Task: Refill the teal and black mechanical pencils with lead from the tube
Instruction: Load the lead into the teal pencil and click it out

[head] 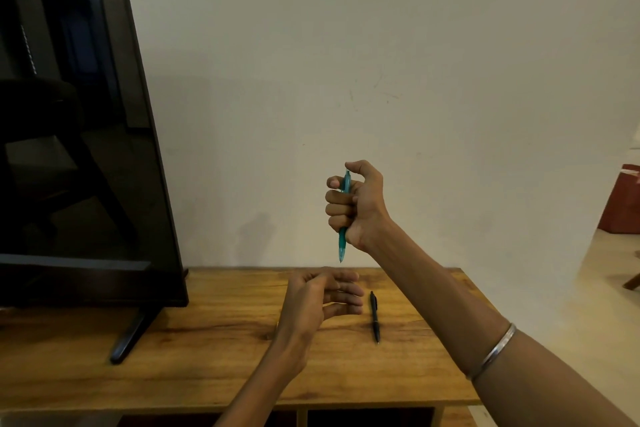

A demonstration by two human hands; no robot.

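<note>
Teal pencil [343, 218] upright, tip down; black pencil [374, 316] lies flat.

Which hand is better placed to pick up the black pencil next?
Probably the left hand: it hovers open, holding nothing, just beside the black pencil lying on the wooden table. The right hand is raised, gripping the teal pencil tip-down.

A plain off-white wall [381, 45] fills the upper view, marked by a few faint scuffs. Before it stands a wooden table [207, 340] with a warm, streaked grain and dark open compartments under its front edge. A large black flat screen [76, 135] stands on the table's left side on slanted feet, its dark glass reflecting a chair. At far right, a reddish-brown box [623, 201] sits on a pale floor [606, 288]. The light is soft and even.
</note>
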